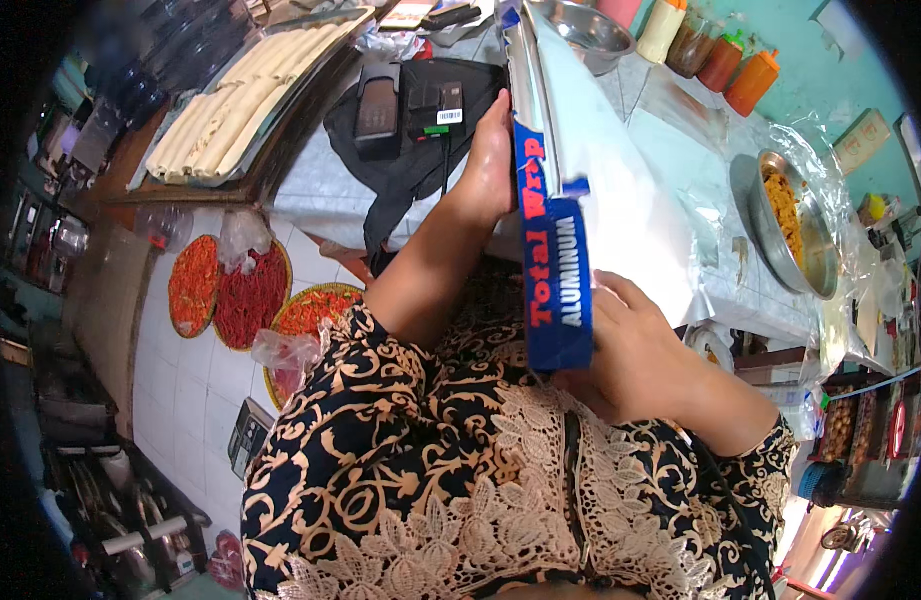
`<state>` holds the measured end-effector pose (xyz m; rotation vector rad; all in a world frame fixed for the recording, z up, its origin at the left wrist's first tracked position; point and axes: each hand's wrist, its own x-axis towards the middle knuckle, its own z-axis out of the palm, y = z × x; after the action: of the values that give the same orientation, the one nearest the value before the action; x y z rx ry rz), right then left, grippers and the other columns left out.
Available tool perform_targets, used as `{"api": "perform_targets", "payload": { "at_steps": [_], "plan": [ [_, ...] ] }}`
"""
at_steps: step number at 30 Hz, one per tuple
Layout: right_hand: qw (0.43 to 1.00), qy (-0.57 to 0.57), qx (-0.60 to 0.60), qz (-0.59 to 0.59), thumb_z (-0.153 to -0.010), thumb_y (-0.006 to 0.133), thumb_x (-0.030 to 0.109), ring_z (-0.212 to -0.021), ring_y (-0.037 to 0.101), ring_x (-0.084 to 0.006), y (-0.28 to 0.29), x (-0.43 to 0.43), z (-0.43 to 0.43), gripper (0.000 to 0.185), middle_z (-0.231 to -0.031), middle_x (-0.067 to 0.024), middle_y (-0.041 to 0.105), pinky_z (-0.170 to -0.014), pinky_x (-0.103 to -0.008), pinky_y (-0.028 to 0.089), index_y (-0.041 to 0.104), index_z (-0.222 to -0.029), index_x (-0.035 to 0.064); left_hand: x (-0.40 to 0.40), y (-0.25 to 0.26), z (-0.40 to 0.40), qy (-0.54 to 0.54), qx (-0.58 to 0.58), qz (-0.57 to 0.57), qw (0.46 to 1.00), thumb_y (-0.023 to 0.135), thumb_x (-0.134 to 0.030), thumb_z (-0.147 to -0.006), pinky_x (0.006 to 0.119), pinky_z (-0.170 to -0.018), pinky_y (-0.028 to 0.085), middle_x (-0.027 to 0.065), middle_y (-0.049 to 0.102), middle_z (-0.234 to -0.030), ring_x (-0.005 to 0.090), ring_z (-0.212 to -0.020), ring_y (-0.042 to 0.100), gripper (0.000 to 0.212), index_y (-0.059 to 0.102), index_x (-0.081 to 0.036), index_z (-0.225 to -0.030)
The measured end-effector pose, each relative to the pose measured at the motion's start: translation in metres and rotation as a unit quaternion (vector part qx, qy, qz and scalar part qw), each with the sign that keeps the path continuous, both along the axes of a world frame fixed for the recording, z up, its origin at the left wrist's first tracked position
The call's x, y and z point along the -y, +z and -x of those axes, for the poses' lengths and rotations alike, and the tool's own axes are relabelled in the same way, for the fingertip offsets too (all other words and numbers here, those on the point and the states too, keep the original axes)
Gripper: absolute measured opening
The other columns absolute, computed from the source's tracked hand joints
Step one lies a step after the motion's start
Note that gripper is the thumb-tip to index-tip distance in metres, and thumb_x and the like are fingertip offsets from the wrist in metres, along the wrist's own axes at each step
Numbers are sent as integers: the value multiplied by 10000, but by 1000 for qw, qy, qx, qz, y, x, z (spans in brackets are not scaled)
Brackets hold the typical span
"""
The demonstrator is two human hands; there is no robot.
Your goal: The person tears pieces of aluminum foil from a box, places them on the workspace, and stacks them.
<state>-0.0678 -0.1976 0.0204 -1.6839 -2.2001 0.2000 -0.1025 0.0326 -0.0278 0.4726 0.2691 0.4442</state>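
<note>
Upright in front of my body is a long blue box of Total Wrap aluminum foil (554, 285). My left hand (496, 154) supports its left side, fingers partly hidden behind the box. Around the box's near right edge, my right hand (633, 337) has its fingers closed. A wide sheet of foil (625, 202) spreads out from the box to the right, over the tiled counter (310, 180). Left of the box, a black cloth (348, 180) bears a dark handheld device (378, 105) and a small black device (436, 105) with a cable.
A tray (273, 131) of pale rolled dough stands at the upper left. On the right is a metal bowl (824, 255) with orange-brown food; at the back are another metal bowl (592, 30) and several sauce bottles (753, 82). Baskets of red chilies (254, 300) lie on the floor.
</note>
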Motion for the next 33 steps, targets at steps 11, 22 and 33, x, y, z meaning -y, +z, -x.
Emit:
{"api": "perform_targets", "payload": {
  "at_steps": [11, 22, 33],
  "plan": [
    [834, -308, -443, -113, -827, 534, 279, -905, 514, -204, 12, -22, -192, 367, -1021, -86, 535, -777, -331, 424, 532, -1108, 43, 16, 47, 5, -26, 246, -112, 962, 365, -338, -932, 339, -831, 468, 92, 606, -1033, 208, -908, 597, 405, 507, -45, -1173],
    [687, -118, -717, -34, -822, 492, 224, -933, 592, -165, 54, -78, -185, 308, -1056, -81, 605, -829, -283, 448, 560, -1069, 53, 1, 58, 37, 115, 170, -244, 948, 376, -327, -930, 333, -822, 469, 99, 590, -1079, 208, -956, 584, 416, 486, -33, -1203],
    [835, -206, -488, -152, -810, 521, 141, -633, 383, -50, 138, -49, -127, 89, -682, 38, 430, -559, -201, 288, 528, -778, 59, -47, 36, 27, 160, 227, -144, 950, 547, -297, -828, 386, -880, 437, 136, 585, -1089, 282, -981, 569, 443, 508, 1, -1153]
  ]
}}
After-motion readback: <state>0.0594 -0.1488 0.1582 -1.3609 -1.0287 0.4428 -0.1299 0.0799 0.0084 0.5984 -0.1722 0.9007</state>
